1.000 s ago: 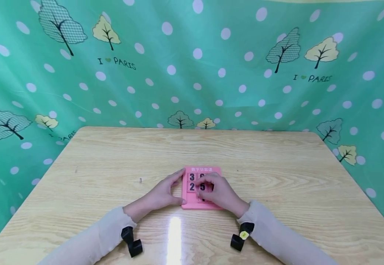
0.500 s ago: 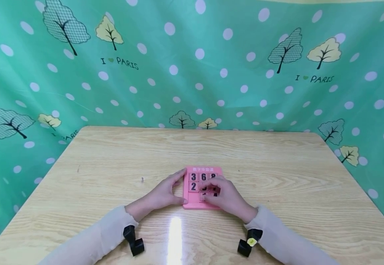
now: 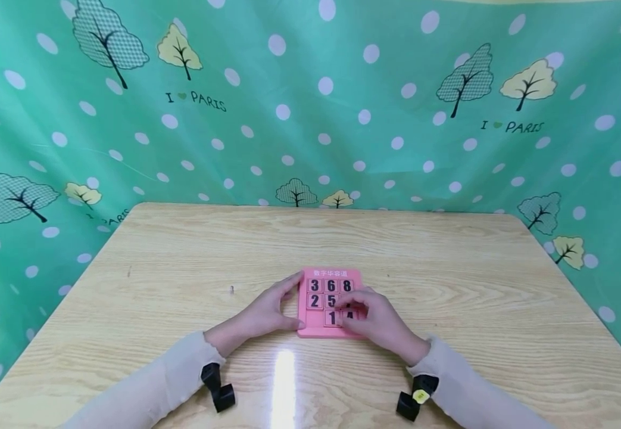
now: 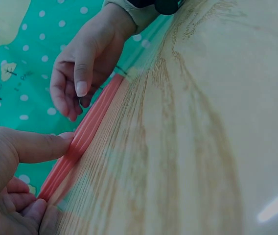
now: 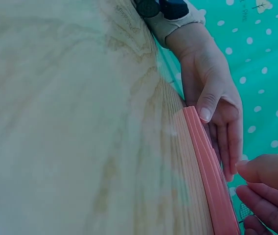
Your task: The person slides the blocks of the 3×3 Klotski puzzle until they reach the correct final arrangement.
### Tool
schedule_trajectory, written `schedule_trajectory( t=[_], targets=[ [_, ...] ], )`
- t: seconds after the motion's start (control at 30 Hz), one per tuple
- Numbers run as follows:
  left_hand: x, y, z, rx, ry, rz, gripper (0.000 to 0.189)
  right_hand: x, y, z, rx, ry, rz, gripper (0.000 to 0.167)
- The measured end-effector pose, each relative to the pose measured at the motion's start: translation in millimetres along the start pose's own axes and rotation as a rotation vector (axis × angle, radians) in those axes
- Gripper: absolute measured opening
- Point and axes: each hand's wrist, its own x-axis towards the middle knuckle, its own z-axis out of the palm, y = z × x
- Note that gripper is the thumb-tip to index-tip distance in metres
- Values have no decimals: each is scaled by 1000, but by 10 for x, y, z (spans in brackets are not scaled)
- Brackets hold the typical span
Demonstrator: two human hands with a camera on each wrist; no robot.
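Trainee: Where is the work item?

Instructor: The pink board (image 3: pixel 328 333) lies flat, slightly right of and below the frame's centre in the head view. Its numbered tiles (image 3: pixel 331 286) surround a vacant cell (image 3: pixel 314 319) at the board's lower left; the 2 tile (image 3: pixel 314 301) borders it above, the 1 tile (image 3: pixel 332 318) on its right

Trainee: State the finger positions

Instructor: Left hand (image 3: pixel 267 313): thumb and index finger extended, braced at the board's left edge, not closed round it. Right hand (image 3: pixel 382 319): fingers bent and loose over the right-hand tiles, with nothing visible between them. Whether a fingertip touches a tile, I cannot tell

Trainee: Which faults are possible?

Instructor: Three, in my judgement. First, a wrong tile could shift, because the right fingers screen the numbers beneath them. Second, a tile could bind if pushed at a slant rather than along its row. Third, the board could skid or turn on the wooden table (image 3: pixel 208 256) if a sideways push exceeds the left hand's bracing

Trainee: Any hazard farther out?

Instructor: Little. The spotted curtain (image 3: pixel 267 155) across the upper frame hangs well apart from the board
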Motion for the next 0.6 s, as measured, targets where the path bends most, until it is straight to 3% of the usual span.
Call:
schedule_trajectory(
  t=[0.6],
  targets=[
    [1, -1, 7, -10, -1, -13, 97, -65, 53, -4, -46, 26, 41, 26]
  ],
)
